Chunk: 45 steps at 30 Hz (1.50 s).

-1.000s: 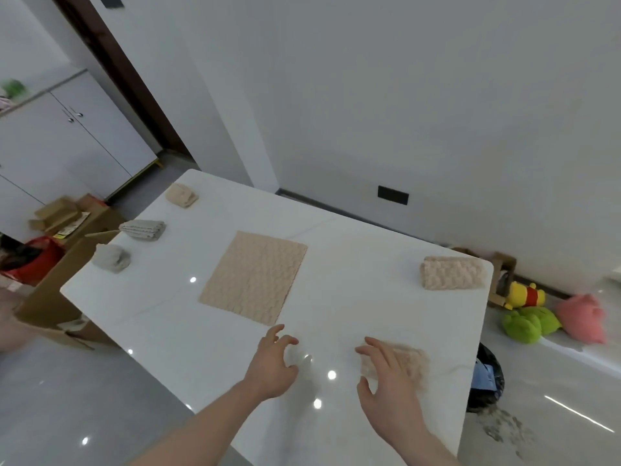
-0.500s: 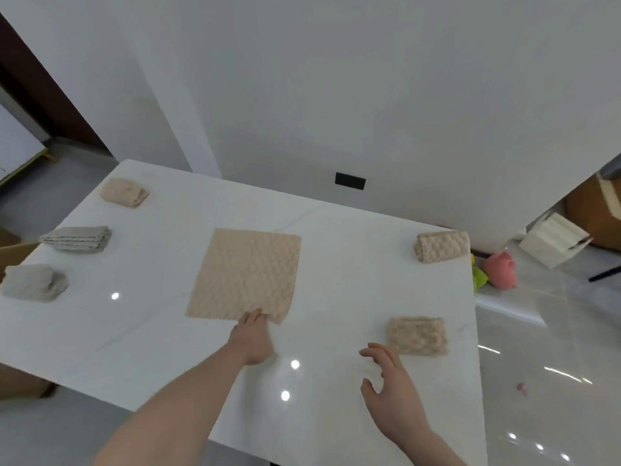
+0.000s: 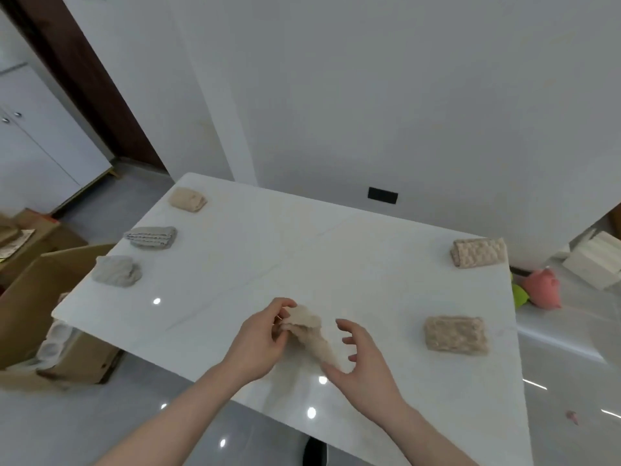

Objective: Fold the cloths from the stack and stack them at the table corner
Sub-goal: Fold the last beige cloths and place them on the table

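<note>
A beige cloth point(image 3: 311, 334) hangs bunched above the near middle of the white table point(image 3: 302, 257). My left hand point(image 3: 260, 338) pinches its upper corner. My right hand point(image 3: 364, 359) is beside the cloth's lower end with spread, relaxed fingers; its thumb side touches the cloth. A folded beige cloth point(image 3: 455, 335) lies at the near right of the table. Another folded beige cloth point(image 3: 479, 252) sits at the far right corner. On the left edge lie three bundles: a beige one point(image 3: 187, 199), a grey folded one point(image 3: 151, 236) and a grey crumpled one point(image 3: 117, 270).
Cardboard boxes point(image 3: 37, 290) stand on the floor left of the table. Pink and green soft toys point(image 3: 541, 292) and a white box point(image 3: 594, 262) lie on the floor to the right. White cabinets point(image 3: 37, 146) stand at the far left.
The beige cloth that lay flat on the middle of the table has been picked up by my left hand and now hangs bunched between both hands. My right hand moved in toward it.
</note>
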Each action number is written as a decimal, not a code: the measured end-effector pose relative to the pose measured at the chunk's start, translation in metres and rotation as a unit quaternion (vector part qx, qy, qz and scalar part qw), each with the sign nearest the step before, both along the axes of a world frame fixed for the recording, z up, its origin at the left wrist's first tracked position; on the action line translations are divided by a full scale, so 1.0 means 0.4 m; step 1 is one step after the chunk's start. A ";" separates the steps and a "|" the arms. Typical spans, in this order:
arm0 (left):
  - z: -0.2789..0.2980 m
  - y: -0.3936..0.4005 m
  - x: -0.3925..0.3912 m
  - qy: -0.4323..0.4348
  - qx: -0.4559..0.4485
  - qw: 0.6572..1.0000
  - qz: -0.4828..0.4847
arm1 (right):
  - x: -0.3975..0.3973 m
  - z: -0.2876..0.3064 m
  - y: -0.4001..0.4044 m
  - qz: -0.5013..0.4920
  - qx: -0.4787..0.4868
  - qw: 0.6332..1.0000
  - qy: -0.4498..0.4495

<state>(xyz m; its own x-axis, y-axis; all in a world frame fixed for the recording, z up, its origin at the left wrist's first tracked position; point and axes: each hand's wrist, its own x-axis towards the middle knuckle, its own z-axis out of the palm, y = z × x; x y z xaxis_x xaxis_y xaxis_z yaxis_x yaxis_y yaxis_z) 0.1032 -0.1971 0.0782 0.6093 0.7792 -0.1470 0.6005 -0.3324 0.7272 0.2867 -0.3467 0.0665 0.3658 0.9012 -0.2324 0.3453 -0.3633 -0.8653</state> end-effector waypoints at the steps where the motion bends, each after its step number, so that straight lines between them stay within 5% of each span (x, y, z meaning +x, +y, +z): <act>1: 0.021 -0.009 -0.010 0.006 0.000 1.000 -0.021 | -0.022 0.010 0.019 0.016 0.013 1.000 0.003; 9: 0.136 -0.003 -0.099 0.022 0.031 0.995 -0.088 | -0.105 0.115 0.096 0.058 0.053 0.997 -0.003; 17: 0.064 0.120 -0.239 0.173 0.056 0.980 -0.083 | -0.140 0.168 0.140 0.009 0.044 0.999 -0.024; 33: 0.213 0.507 -0.424 -0.088 0.173 0.981 -0.007 | -0.312 0.201 0.377 -0.201 0.143 0.961 -0.124; 38: 0.130 0.508 -0.510 -0.044 0.206 0.976 -0.058 | -0.362 0.141 0.359 -0.179 0.146 0.961 -0.153; 45: -0.179 0.465 -0.581 0.035 0.162 0.975 -0.145 | -0.404 -0.169 0.284 -0.132 0.033 0.976 -0.167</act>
